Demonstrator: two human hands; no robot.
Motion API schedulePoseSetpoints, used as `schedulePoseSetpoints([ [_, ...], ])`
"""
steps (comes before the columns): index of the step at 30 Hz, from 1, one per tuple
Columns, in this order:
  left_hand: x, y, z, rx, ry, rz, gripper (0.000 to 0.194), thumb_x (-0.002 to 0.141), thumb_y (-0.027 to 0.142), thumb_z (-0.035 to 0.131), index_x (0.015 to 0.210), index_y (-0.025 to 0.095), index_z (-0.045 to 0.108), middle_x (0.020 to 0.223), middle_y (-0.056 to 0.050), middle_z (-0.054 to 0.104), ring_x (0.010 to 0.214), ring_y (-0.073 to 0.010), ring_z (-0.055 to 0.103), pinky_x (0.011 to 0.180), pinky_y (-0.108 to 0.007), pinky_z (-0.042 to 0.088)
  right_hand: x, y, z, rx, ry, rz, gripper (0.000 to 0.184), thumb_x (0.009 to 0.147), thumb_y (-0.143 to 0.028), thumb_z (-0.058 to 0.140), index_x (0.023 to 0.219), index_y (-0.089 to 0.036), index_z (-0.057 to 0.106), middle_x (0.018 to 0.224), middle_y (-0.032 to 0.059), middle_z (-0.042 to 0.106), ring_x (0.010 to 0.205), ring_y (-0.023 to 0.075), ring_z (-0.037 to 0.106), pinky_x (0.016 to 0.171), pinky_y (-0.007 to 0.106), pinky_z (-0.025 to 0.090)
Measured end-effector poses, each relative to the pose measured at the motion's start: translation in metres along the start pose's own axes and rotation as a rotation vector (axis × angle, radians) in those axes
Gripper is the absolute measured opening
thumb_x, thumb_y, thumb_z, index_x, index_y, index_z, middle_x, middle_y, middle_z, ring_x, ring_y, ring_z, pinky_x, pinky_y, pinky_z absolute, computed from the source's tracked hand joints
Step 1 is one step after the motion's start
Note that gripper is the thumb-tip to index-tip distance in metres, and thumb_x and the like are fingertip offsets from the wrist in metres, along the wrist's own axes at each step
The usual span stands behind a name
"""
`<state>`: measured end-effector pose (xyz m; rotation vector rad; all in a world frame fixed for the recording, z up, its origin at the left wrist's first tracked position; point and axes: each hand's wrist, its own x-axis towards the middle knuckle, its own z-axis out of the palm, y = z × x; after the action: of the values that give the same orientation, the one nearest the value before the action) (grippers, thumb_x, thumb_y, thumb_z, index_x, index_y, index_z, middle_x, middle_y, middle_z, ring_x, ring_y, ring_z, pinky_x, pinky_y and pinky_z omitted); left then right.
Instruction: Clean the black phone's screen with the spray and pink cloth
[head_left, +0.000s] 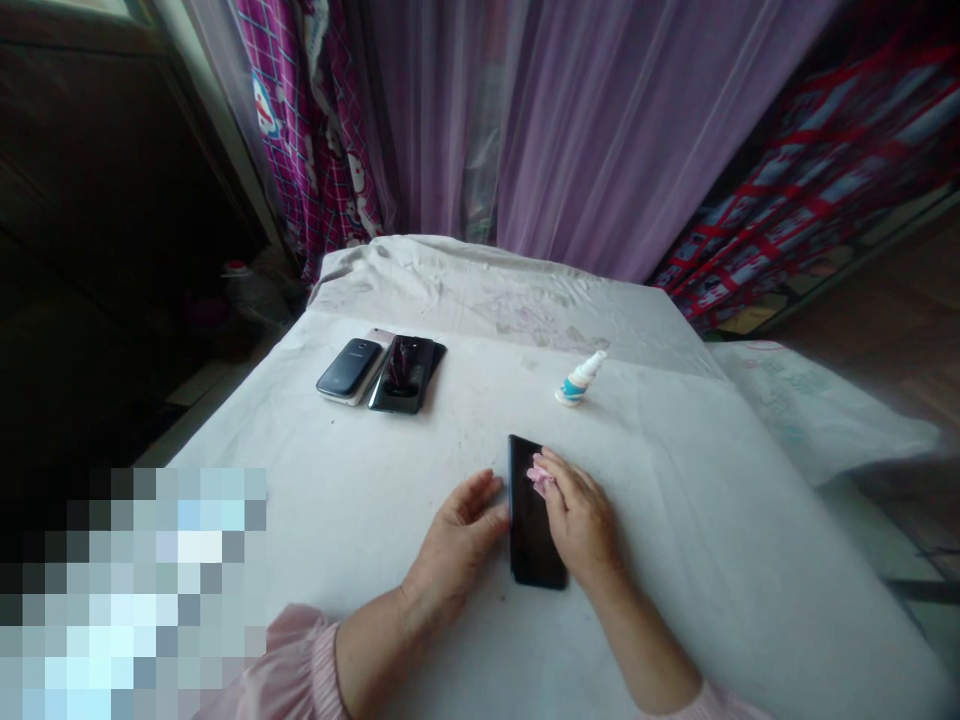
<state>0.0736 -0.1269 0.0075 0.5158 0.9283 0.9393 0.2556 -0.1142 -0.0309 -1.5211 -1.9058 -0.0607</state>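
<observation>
A dark smartphone [534, 545] lies flat on the white-covered table, its long side running away from me. My right hand [589, 525] rests over its upper right part, fingers closed on a small crumpled pink cloth [540, 477] that is pressed against the screen. Beside the phone's left edge is my left hand [463, 530], fingers apart and holding nothing. Its thumb tip is at the edge; whether it touches, I cannot tell. The palm side of my right hand is hidden.
Beyond the phone stands a small white and blue spray bottle [578, 382]. Several phones lie in two overlapping piles further left, with a dark blue phone [350, 368] and a glossy black phone [403, 373] on top. Purple curtains [600, 130] hang behind the table [712, 560].
</observation>
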Motion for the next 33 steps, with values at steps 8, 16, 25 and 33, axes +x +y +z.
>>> schedulePoseSetpoints([
  [8,0.009,0.015,0.004,0.216,-0.156,-0.164,0.035,0.067,0.032,0.082,0.094,0.015,0.066,0.084,-0.002,0.069,0.069,-0.0123,0.066,0.060,-0.022,0.050,0.000,-0.002,-0.003,0.031,0.000,0.009,0.032,0.096,-0.020,0.039,0.118,-0.020,0.062,0.117,0.0096,0.068,0.107,0.0223,0.063,0.090,0.040,0.051],
  [16,0.018,0.020,0.007,0.544,-0.172,-0.245,0.015,0.077,0.028,0.069,0.077,0.015,0.061,0.059,0.002,0.062,0.055,-0.0111,0.061,0.052,-0.021,0.048,0.001,-0.004,-0.005,0.067,-0.012,0.012,0.032,0.095,-0.019,0.040,0.117,-0.021,0.063,0.118,0.0084,0.068,0.109,0.0223,0.061,0.094,0.042,0.049],
  [25,0.016,0.025,0.010,0.525,-0.176,-0.271,0.018,0.078,0.033,0.068,0.076,0.015,0.066,0.057,0.002,0.063,0.054,-0.0091,0.060,0.051,-0.018,0.047,0.002,-0.006,-0.008,0.106,-0.022,0.042,0.032,0.095,-0.019,0.040,0.118,-0.021,0.063,0.117,0.0084,0.068,0.109,0.0222,0.061,0.095,0.042,0.048],
  [33,0.015,0.028,0.010,0.500,-0.186,-0.295,0.022,0.074,0.037,0.070,0.078,0.015,0.070,0.058,0.001,0.064,0.054,-0.0098,0.061,0.049,-0.017,0.046,0.004,-0.009,-0.011,0.098,-0.041,0.070,0.033,0.095,-0.020,0.039,0.118,-0.023,0.063,0.118,0.0078,0.068,0.110,0.0227,0.061,0.097,0.042,0.047],
])
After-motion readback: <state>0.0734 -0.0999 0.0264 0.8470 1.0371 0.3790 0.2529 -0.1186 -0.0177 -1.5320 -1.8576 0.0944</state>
